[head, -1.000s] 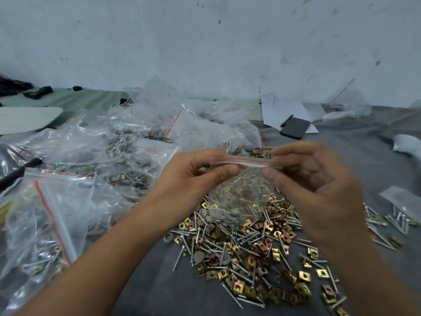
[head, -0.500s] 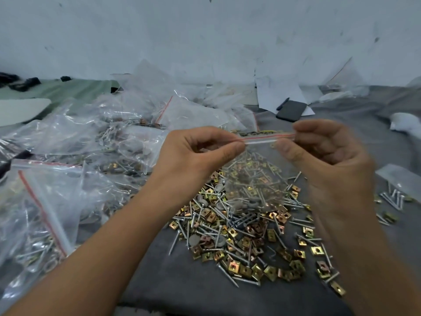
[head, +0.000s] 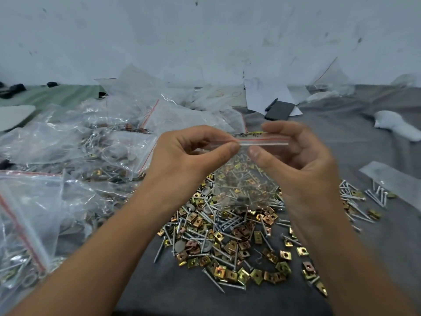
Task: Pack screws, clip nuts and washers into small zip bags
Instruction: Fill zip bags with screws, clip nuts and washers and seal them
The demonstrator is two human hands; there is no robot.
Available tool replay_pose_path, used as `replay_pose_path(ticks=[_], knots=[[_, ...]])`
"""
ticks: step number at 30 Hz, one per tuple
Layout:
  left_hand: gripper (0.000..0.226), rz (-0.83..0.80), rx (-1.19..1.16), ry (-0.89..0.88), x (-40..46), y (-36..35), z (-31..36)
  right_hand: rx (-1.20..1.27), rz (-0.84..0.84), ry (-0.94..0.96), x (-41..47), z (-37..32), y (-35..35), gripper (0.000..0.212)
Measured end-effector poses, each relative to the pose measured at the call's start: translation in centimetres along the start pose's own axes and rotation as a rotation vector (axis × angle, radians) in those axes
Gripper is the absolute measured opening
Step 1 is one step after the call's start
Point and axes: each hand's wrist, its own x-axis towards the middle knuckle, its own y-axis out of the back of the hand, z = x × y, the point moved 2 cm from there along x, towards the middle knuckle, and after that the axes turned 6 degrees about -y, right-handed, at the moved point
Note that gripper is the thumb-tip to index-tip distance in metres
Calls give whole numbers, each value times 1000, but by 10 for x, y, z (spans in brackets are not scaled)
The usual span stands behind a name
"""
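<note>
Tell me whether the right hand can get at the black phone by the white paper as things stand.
Probably not yet: the right hand is pinching the zip bag top together with the left hand. The path to the phone over the grey cloth looks unobstructed, once it lets go.

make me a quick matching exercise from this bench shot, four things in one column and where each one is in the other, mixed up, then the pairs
Things:
1. small zip bag
2. loose pile of clip nuts and screws
3. heap of filled bags
4. black phone

Places:
A. far side of the grey cloth, on white paper
B. left of the person's arms
C. held up by its red-striped seal, between the left hand and right hand
D. on the grey cloth below the hands

Pairs: 1-C, 2-D, 3-B, 4-A
</note>
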Motion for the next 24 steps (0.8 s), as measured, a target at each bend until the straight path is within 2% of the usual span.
replay_pose_path(ticks=[4,13,20,24], knots=[[7,-10,-14,0,1,-2,-1,33,49,-13,-5,2,-4,40],[11,-8,-87,9,3,-16,2,56,36,6,-7,-3,-3,38],[6,10,-71,4,2,-20,4,22,72,47,-5,-7,-1,36],[8,21,-63,-9,-1,-18,6,3,35,54,-4,-9,0,35]])
